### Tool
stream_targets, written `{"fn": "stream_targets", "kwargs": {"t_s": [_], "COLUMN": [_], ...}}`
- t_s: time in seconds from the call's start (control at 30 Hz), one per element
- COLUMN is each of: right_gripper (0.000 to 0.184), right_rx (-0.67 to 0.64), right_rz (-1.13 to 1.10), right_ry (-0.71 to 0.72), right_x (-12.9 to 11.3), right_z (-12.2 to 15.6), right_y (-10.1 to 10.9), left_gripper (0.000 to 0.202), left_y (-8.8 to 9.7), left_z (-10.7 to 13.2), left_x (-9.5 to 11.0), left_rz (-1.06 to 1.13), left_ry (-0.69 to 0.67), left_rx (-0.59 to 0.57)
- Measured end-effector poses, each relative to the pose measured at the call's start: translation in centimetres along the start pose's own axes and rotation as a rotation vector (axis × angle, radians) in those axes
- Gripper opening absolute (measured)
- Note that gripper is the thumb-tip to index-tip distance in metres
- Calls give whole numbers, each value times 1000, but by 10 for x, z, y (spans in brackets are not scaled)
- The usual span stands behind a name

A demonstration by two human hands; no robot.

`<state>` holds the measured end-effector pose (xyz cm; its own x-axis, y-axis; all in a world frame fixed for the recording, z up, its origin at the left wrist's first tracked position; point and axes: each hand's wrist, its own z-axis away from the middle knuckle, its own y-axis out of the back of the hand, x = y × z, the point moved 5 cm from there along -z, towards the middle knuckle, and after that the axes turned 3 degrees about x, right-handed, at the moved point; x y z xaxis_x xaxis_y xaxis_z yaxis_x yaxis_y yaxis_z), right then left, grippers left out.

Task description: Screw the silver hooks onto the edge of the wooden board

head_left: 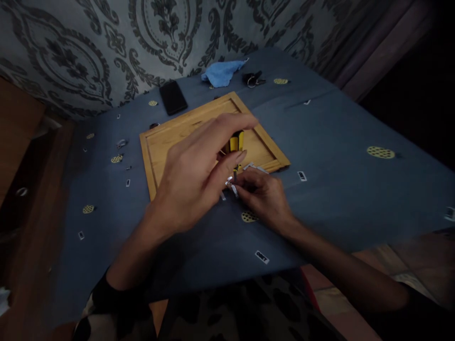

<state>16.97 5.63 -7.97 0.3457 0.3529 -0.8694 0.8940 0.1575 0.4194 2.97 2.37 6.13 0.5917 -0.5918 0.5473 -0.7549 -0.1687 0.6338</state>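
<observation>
While the head view is dim and a bit blurred, I can make out the left hand (199, 175) raised over the table (337, 189). Its fingers are loosely curled round the handle of a yellow-and-black screwdriver (237, 141), with the shaft pointing down. The right hand (263, 194) lies low on the blue cover, thumb & forefinger pinched on a small metal piece (232, 183) just off the near edge of the wooden panel (170, 142). The tip looks to be at or very near that piece; can't tell if they touch.

Risks, imo:
- The left-hand grip is light and high on the handle, so the tip could skid off the piece into the right fingertips right beside it.
- The piece is tiny and held by a pinch only. A twist or push could flick it onto the cover, where other small bits (122, 143) lie scattered, making it hard to find.
- A slip sideways could gouge the panel edge.

The phone (173, 97), blue cloth (220, 73) & keys (253, 79) sit well apart, so no worry there.
</observation>
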Motion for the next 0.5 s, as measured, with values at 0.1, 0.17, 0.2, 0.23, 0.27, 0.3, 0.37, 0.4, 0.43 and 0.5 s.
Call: {"fn": "stream_targets", "kwargs": {"t_s": [0.1, 0.17, 0.2, 0.23, 0.27, 0.3, 0.37, 0.4, 0.43, 0.5], "right_gripper": [9, 9, 9, 9, 8, 8, 7, 8, 8, 8], "right_rx": [7, 7, 5, 5, 4, 3, 0, 1, 2, 4], "right_rz": [3, 8, 10, 12, 14, 15, 14, 11, 6, -4], "right_ry": [-11, -15, -15, -15, -13, -11, -13, -15, -16, -18], "right_x": [0, 0, 0, 0, 0, 0, 1, 1, 1, 2], "right_z": [0, 1, 1, 1, 1, 1, 1, 1, 1, 1], "right_y": [0, 0, 0, 0, 0, 0, 0, 0, 0, 0], "left_gripper": [22, 24, 26, 27, 27, 27, 28, 28, 28, 26], "left_y": [4, 2, 0, -2, -5, -7, -10, -11, -12, -13], "left_z": [-1, 0, 0, 1, 1, 1, 1, 1, 1, 1], "left_x": [-1, -2, -2, -2, -7, -8, -11, -10, -10, -9], "left_rz": [-73, -98, -91, -81, -104, -128, -176, -182, -180, -171], "left_ry": [-4, -74, -145, -187, -134, -125, -58, -51, -45, -42], "left_rx": [37, 33, 46, 50, 28, 19, -11, -18, -29, -54]}}
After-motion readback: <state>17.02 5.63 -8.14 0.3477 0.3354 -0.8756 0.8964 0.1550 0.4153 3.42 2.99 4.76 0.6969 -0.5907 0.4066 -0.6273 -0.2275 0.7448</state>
